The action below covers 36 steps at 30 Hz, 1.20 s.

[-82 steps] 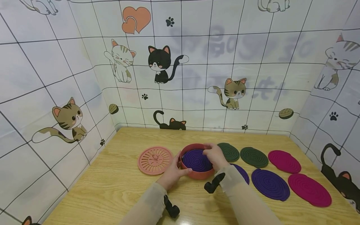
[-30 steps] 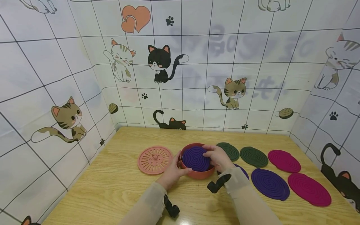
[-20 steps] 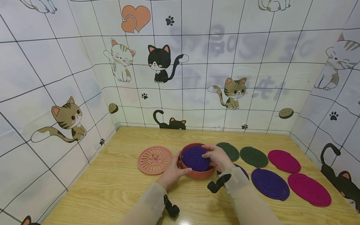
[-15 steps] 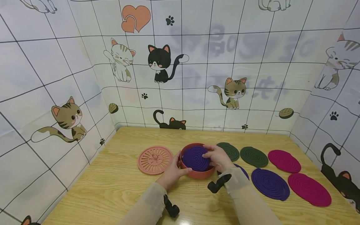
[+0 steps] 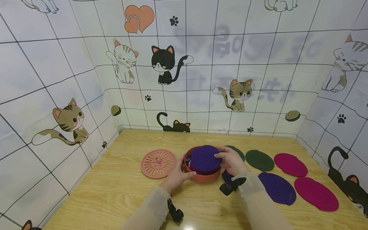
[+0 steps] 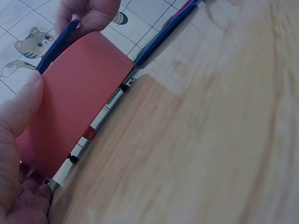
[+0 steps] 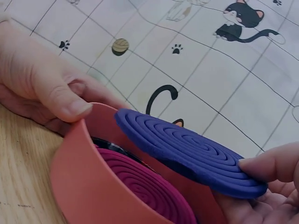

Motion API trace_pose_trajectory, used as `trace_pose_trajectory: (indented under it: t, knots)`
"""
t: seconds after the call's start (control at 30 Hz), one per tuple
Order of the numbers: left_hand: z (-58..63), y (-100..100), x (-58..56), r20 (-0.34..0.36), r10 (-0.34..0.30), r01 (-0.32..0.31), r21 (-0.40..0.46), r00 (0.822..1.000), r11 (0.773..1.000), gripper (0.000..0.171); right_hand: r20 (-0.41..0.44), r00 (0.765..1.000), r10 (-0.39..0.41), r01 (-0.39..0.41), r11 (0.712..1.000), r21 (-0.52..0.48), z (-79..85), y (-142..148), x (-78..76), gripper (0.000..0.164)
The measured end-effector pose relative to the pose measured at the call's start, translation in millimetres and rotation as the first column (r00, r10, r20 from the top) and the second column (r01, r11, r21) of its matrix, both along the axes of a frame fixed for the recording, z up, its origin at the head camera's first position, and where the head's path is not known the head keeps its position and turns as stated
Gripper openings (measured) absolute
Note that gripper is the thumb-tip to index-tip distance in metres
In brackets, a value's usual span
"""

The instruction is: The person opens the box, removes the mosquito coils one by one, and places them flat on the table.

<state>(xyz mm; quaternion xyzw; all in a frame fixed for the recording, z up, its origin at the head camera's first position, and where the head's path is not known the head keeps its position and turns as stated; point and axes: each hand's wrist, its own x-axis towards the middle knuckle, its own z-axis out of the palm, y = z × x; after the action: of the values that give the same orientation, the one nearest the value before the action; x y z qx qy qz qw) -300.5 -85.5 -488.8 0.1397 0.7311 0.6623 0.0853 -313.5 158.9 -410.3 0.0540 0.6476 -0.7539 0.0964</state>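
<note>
A blue-purple spiral coaster (image 5: 205, 158), pinched at its right edge by my right hand (image 5: 231, 160), is raised and tilted over a round coral-red container (image 5: 204, 179). In the right wrist view the thumb lies on top of the coaster (image 7: 191, 149) with fingers beneath. A magenta spiral coaster (image 7: 140, 186) shows inside the container, beside a dark, shiny patch along the inner wall. My left hand (image 5: 176, 175) grips the container's left side, thumb at the near rim. The left wrist view shows small dark feet under the container (image 6: 88, 93).
A pink slotted lid (image 5: 158, 163) with a small knob lies left of the container. On the right, green (image 5: 260, 160), purple (image 5: 277, 187) and magenta (image 5: 316, 194) coasters lie in overlapping pairs. One purple pair is partly covered by my right wrist. Cat-print sheets stand behind the wooden table (image 5: 115, 198).
The purple coaster, earlier lying in the container, has come up and to the right with my right hand. Magenta now shows beneath it. My left hand stays on the container.
</note>
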Motion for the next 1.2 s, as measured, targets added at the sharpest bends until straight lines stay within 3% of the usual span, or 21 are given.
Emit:
trace_pose_trajectory:
  t: [0.3, 0.53, 0.7, 0.97, 1.2]
  knots:
    - [-2.4, 0.5, -2.0, -0.022, 0.009, -0.009, -0.025, 1.0, 1.0, 0.104, 0.003, 0.995, 0.099, -0.098, 0.986, -0.133, 8.3, 45.8, 12.4, 0.05]
    - [-1.8, 0.4, -0.9, -0.028, 0.002, -0.002, -0.011, 1.0, 1.0, 0.099, 0.002, 0.991, 0.13, -0.129, 0.985, -0.113, 2.6, 80.2, 30.1, 0.047]
    - [-1.8, -0.6, -1.2, -0.024, -0.006, 0.006, 0.001, 1.0, 1.0, 0.097, -0.002, 0.985, 0.173, -0.171, 0.975, -0.144, -5.8, 102.2, 43.8, 0.034]
    - [0.4, -0.6, 0.1, -0.014, -0.002, 0.002, -0.008, 1.0, 1.0, 0.097, 0.046, 0.951, 0.305, -0.293, 0.94, -0.176, -23.9, 121.8, 63.0, 0.031]
    - [2.8, 0.4, 1.6, -0.007, -0.005, 0.004, -0.016, 1.0, 1.0, 0.095, 0.075, 0.902, 0.425, -0.421, 0.905, -0.067, -40.1, 133.5, 78.8, 0.03]
